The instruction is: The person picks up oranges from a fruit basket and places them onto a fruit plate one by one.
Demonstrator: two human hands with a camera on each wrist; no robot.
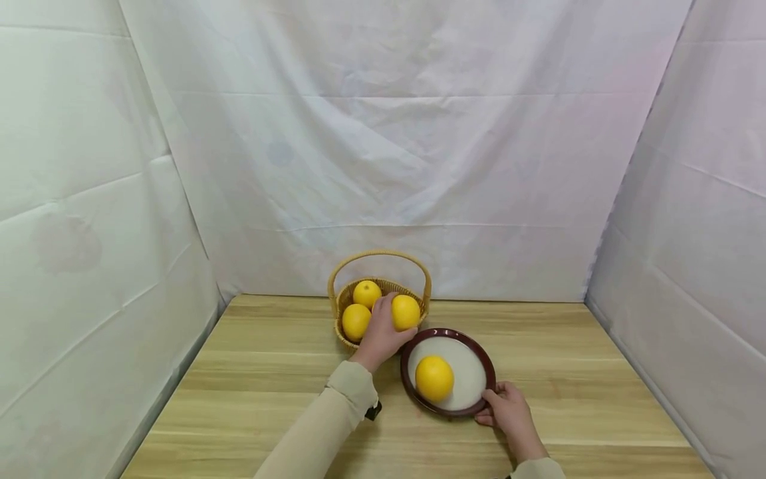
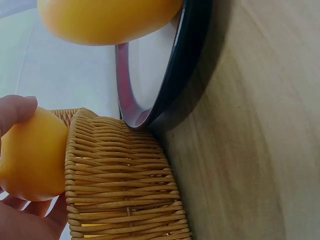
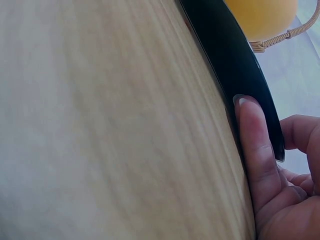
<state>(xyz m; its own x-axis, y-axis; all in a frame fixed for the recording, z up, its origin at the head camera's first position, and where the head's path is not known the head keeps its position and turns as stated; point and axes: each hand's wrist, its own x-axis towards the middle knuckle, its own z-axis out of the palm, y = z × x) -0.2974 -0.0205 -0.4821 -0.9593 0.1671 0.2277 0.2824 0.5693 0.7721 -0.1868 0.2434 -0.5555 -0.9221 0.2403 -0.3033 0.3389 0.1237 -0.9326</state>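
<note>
One round yellow fruit (image 1: 406,313) fills the grasping left hand (image 1: 382,332), while the right hand (image 1: 510,410) pinches a round maroon-rimmed plate (image 1: 469,362), seemingly steadying it.

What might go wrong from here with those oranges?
The loose orange on the plate might roll if the right hand, gripping the plate, tilts it. The orange in the left hand could slip from the left hand and drop onto the table. The plate also stands close to the wicker basket, so a nudge might bump them.
</note>
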